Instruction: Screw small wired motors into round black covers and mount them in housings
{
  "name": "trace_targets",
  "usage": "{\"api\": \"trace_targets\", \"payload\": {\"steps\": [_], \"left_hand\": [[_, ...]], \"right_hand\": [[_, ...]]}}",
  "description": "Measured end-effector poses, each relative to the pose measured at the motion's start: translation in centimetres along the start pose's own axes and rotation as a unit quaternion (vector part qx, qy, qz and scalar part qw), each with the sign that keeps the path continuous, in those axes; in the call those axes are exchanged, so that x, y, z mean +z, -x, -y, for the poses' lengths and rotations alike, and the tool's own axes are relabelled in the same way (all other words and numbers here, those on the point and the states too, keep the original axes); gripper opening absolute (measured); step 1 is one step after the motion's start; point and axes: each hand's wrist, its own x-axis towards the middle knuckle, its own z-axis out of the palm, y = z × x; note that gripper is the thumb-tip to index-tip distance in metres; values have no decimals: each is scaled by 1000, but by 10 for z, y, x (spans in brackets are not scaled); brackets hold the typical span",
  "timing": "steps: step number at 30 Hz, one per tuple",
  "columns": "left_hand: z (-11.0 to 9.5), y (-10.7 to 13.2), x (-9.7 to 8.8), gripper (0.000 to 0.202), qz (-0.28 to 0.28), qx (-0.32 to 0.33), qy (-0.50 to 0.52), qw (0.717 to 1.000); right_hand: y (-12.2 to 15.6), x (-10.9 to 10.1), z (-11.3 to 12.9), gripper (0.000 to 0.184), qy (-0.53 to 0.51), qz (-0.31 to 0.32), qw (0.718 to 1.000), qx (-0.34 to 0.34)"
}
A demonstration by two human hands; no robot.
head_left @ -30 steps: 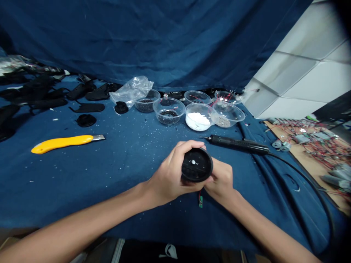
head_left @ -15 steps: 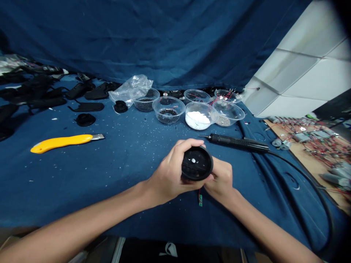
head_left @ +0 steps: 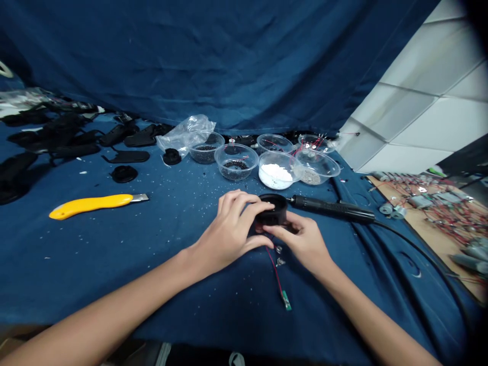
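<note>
Both hands are at a round black plastic housing [head_left: 279, 209], cup-shaped, tilted with its opening upward. My left hand [head_left: 234, 226] has its fingers over the left rim, a fingertip reaching inside, and its thumb below. My right hand [head_left: 305, 239] grips the lower right side between thumb and fingers. A red wire [head_left: 276, 272] hangs from beneath the housing to a small green circuit board [head_left: 285, 301] near the cloth. Small metal pieces [head_left: 280, 261] show just under the hands; whether they are attached is unclear.
A yellow utility knife [head_left: 95, 204] lies left, blade out. Beyond the hands are a black electric screwdriver [head_left: 335, 209] and clear tubs [head_left: 236, 162] of small parts. Black plastic parts [head_left: 61, 134] pile up far left. Wired motors [head_left: 438, 198] cover a board at right.
The housing has tipped from facing me to facing upward. My left fingers have shifted over its rim, my right thumb has come to its near side, and more red wire now shows.
</note>
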Motion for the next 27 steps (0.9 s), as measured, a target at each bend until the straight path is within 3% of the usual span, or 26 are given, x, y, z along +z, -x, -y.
{"api": "trace_targets", "payload": {"steps": [3, 7, 11, 14, 18, 22, 27], "left_hand": [[3, -1, -2, 42, 29, -45, 12, 998], [2, -2, 0, 40, 14, -143, 90, 985], [1, -5, 5, 45, -15, -265, 302, 916], [2, -7, 9, 45, -12, -296, 421, 857], [2, -9, 10, 44, -6, -329, 490, 808], [-1, -9, 10, 43, -2, -354, 499, 791], [-1, -7, 16, 42, 4, -365, 477, 800]], "right_hand": [[-3, -2, 3, 34, -38, 25, 998, 52], [-8, -7, 2, 41, -83, 5, 996, 30], [-12, -9, -4, 52, -171, -40, 984, 0], [-12, -5, -8, 49, -204, -11, 979, -1], [-11, 3, -8, 41, -242, -26, 970, 14], [-9, 5, -10, 41, -262, -41, 964, 38], [-9, 4, -12, 47, -272, -23, 960, 65]]}}
